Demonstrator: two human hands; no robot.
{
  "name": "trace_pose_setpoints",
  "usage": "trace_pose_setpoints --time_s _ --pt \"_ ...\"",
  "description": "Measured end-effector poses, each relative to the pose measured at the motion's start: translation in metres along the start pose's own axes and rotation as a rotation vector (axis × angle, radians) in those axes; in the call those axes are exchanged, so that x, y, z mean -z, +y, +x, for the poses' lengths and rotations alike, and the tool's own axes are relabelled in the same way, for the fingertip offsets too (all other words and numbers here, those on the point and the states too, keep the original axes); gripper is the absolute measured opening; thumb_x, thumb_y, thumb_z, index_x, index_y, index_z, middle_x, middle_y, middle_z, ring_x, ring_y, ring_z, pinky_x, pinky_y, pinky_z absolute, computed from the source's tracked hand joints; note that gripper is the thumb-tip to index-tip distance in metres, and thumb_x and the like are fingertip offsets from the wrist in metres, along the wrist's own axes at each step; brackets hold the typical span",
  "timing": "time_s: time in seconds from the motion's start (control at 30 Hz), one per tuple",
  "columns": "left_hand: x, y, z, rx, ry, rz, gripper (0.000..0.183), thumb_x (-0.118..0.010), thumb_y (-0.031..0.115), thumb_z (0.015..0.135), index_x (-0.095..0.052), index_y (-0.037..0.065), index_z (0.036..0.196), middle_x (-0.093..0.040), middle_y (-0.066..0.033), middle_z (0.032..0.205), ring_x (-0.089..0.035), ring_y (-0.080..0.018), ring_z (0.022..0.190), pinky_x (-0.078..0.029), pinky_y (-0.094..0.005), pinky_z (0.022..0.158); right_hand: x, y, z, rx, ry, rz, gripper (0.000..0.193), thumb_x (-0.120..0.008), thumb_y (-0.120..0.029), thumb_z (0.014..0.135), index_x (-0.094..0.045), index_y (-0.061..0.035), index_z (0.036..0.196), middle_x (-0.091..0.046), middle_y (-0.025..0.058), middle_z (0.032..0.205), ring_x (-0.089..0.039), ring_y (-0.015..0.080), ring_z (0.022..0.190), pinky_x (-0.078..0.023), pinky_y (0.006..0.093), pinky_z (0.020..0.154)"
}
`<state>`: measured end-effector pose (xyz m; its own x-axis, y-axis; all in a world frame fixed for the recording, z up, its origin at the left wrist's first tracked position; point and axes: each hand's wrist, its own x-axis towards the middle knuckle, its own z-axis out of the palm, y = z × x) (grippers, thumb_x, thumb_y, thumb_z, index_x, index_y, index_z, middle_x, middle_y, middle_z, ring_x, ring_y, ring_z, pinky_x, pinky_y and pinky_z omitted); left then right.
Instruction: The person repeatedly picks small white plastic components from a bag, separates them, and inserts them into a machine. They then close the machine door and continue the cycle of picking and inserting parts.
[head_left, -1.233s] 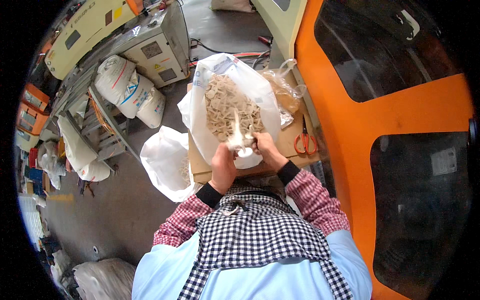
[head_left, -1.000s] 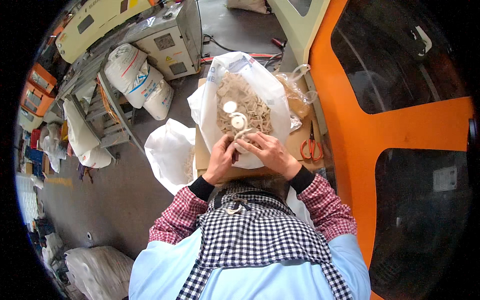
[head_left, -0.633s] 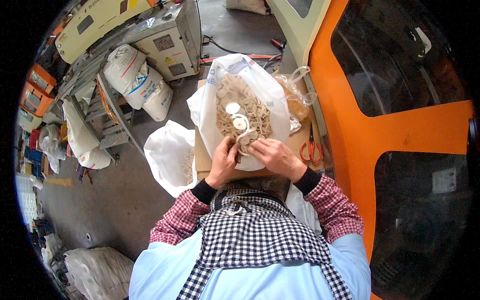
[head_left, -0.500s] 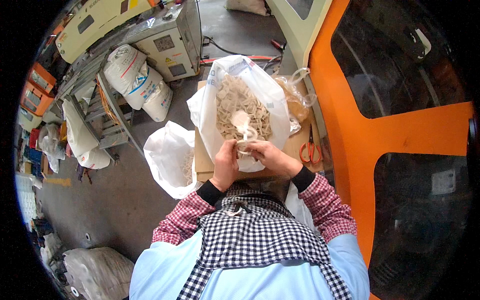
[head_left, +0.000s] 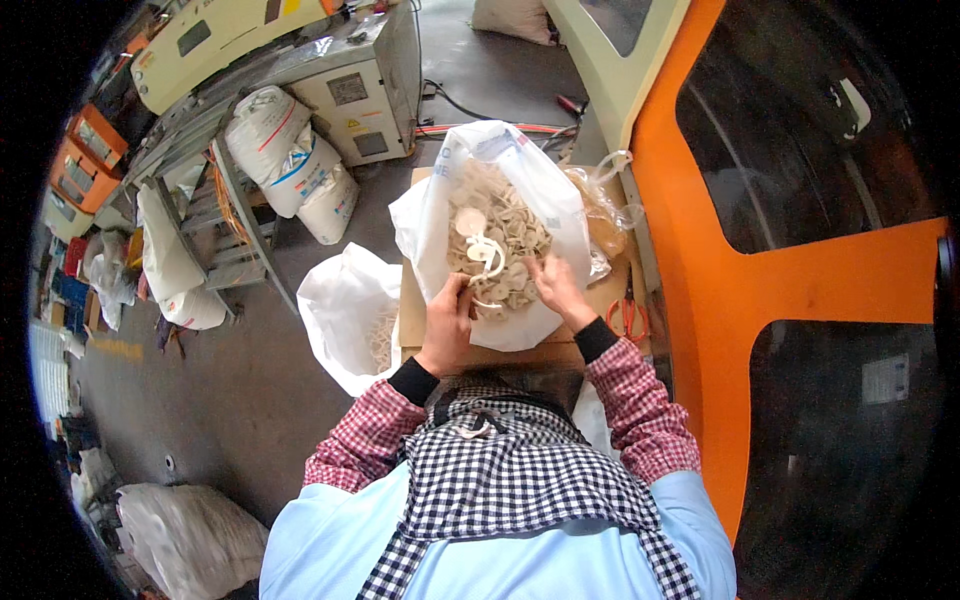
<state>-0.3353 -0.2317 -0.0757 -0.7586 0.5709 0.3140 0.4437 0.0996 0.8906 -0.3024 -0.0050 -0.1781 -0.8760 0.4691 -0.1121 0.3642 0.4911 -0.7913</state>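
Note:
A large white bag [head_left: 417, 215] stands wide-mouthed in front of me, full of beige moulded plastic pieces [head_left: 512, 215]. Over its near side my left hand [head_left: 447, 325] pinches a pale plastic moulding [head_left: 480, 252], which has round discs and a curved strip. To the right, my right hand [head_left: 562, 290] is apart from that moulding, its fingertips slightly spread above the loose pieces. Nothing shows between its fingers. A smaller white bag [head_left: 335, 300] on the left holds thin pale scraps [head_left: 381, 335].
Under the large bag is a cardboard surface [head_left: 415, 322]. Red-handled cutters [head_left: 629, 318] and a clear plastic bag [head_left: 606, 225] lie at its right. An orange machine [head_left: 690, 285] walls off the right side. Stacked white sacks [head_left: 292, 165] lean by a metal ladder [head_left: 245, 225] at left.
My hands, together at the moulding before, are now apart. The right has moved right and forward off it, while the left keeps its hold lower at the left.

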Motion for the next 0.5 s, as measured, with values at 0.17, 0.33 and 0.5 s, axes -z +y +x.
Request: trace_pose_setpoints --time_s 0.17,0.33,0.5 --pt "0.013 0.003 -0.007 0.217 -0.205 -0.326 0.008 -0.045 0.008 0.094 -0.05 0.003 0.096 -0.049 -0.0005 0.071 -0.046 -0.006 0.059 -0.039 -0.0206 0.053 0.065 -0.129 -0.051 0.461 -0.227 0.32 0.04 -0.054 -0.017 0.09 -0.046 0.0032 0.122 -0.052 0.0133 0.12 -0.051 0.0192 0.109 -0.042 0.0307 0.09" --pt "0.013 -0.001 -0.011 0.171 -0.265 -0.282 0.01 -0.046 0.004 0.092 -0.05 -0.001 0.099 -0.052 -0.0038 0.074 -0.048 -0.0088 0.061 -0.041 -0.0222 0.055 0.069 -0.145 -0.061 0.366 -0.673 0.596 0.028 -0.055 -0.004 0.087 -0.052 0.0034 0.114 -0.059 0.0057 0.109 -0.055 0.0144 0.102 -0.044 0.028 0.088" --pt "0.009 -0.01 -0.029 0.532 -0.127 -0.4 0.024 -0.046 0.021 0.095 -0.052 0.001 0.108 -0.058 -0.0056 0.087 -0.056 -0.0118 0.074 -0.046 -0.0252 0.065 0.052 -0.143 -0.084 0.851 -0.104 -0.129 0.025 -0.061 -0.004 0.073 -0.06 -0.0008 0.097 -0.06 0.0076 0.094 -0.059 0.0256 0.09 -0.05 0.0322 0.079"
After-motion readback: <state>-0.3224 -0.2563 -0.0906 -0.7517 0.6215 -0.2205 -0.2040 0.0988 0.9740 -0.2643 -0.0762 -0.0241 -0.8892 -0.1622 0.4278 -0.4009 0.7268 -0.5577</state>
